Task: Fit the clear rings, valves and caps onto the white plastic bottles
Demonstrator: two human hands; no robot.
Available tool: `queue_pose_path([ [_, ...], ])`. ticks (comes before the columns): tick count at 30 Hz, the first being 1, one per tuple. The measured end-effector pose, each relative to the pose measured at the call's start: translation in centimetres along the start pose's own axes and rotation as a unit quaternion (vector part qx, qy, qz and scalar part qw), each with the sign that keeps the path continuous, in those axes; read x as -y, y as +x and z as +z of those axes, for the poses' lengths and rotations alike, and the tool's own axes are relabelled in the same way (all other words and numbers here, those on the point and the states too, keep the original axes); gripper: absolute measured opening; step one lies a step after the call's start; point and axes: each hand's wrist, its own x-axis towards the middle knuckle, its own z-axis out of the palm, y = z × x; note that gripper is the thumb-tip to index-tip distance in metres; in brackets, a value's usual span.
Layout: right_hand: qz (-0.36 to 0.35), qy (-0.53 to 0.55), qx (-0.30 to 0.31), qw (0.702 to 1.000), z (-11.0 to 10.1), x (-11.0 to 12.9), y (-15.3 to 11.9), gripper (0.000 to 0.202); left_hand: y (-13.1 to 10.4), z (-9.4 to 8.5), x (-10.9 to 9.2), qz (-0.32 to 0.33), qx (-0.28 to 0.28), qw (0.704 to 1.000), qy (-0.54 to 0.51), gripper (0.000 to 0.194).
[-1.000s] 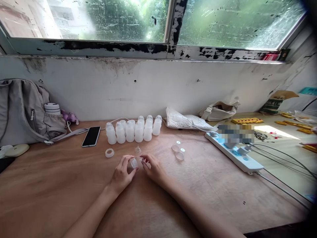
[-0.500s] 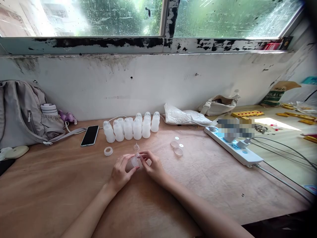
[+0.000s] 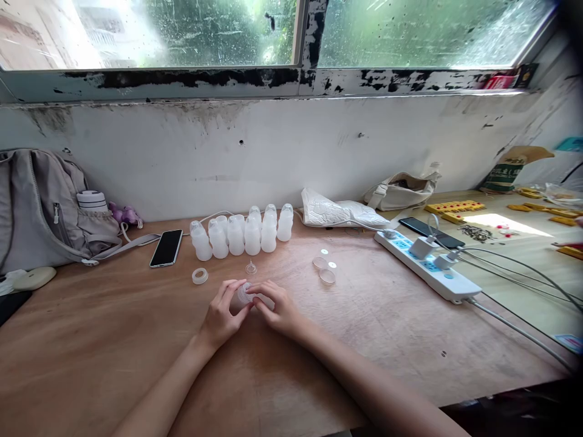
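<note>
My left hand (image 3: pixel 221 312) is closed around a translucent baby bottle (image 3: pixel 245 294), tilted so its threaded neck points up and toward the right. The fingers of my right hand (image 3: pixel 276 308) press at the bottle's mouth and neck; whether a small clear part lies under them I cannot tell. Just beyond the hands stands a clear teat (image 3: pixel 251 267). A white screw ring (image 3: pixel 199 277) lies to the left. On the right are two clear discs (image 3: pixel 327 277) and two small white discs (image 3: pixel 323 251). Several frosted baby bottles (image 3: pixel 236 237) stand in rows behind.
A phone (image 3: pixel 166 248) and a grey backpack (image 3: pixel 40 206) are at the left. White plastic packaging (image 3: pixel 337 211) lies by the wall. At the right, a power strip (image 3: pixel 426 267) with plugs and cables borders another table holding a dark phone (image 3: pixel 430 232) and yellow pieces (image 3: pixel 455 207).
The bottle has been drawn slightly left and tilted. My right fingers have moved from a clear piece above its neck to closer against the mouth. The other parts lie as before.
</note>
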Motion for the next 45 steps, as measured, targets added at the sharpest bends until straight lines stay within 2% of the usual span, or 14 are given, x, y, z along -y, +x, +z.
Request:
queue_pose_path([
  [3,-0.017,0.022,-0.002,1.0,0.0,0.1,0.0,0.026,0.0,0.0,0.1,0.0,0.001,1.0,-0.002,0.035],
  [5,-0.002,0.03,-0.015,0.999,-0.1,0.1,0.1,0.024,0.1,0.0,0.1,0.003,0.005,1.0,-0.006,0.034],
  [8,0.064,0.021,-0.067,0.995,-0.4,0.0,0.3,0.017,0.0,0.0,0.0,0.007,0.011,1.0,-0.011,0.034],
  [10,0.123,0.034,-0.074,0.989,-0.6,-0.2,0.4,0.013,-0.1,0.0,0.0,0.012,0.014,1.0,-0.012,0.034],
  [12,0.18,0.104,-0.022,0.978,-0.7,-0.5,0.6,0.018,-0.2,0.0,0.0,0.018,0.014,1.0,-0.01,0.035],
  [15,0.248,0.248,0.069,0.934,-0.5,-1.1,0.7,0.027,-0.2,-0.1,0.0,0.023,0.017,1.0,-0.012,0.036],
  [17,0.268,0.29,0.074,0.916,-0.2,-1.3,0.7,0.029,-0.2,-0.1,-0.1,0.023,0.02,0.999,-0.017,0.038],
  [19,0.268,0.28,0.055,0.92,0.1,-1.5,0.6,0.027,0.0,-0.2,-0.3,0.014,0.023,0.999,-0.019,0.04],
  [22,0.252,0.244,0.037,0.936,0.4,-1.6,0.4,0.024,0.1,-0.4,-0.5,-0.034,0.026,0.999,-0.012,0.039],
  [26,0.222,0.187,0.03,0.957,0.6,-1.3,0.2,0.02,0.3,-0.4,-0.6,-0.11,0.062,0.992,-0.024,0.025],
  [29,0.193,0.14,0.027,0.971,0.6,-1.0,0.1,0.016,0.3,-0.3,-0.7,-0.138,0.082,0.986,-0.048,0.017],
  [37,0.155,0.073,0.005,0.985,1.1,0.0,0.1,0.014,0.2,-0.1,-1.6,-0.16,0.064,0.984,-0.037,0.007],
  [45,0.168,0.077,-0.006,0.983,1.2,-0.9,-0.2,0.021,0.1,0.4,-1.1,-0.122,0.084,0.986,-0.07,0.025],
])
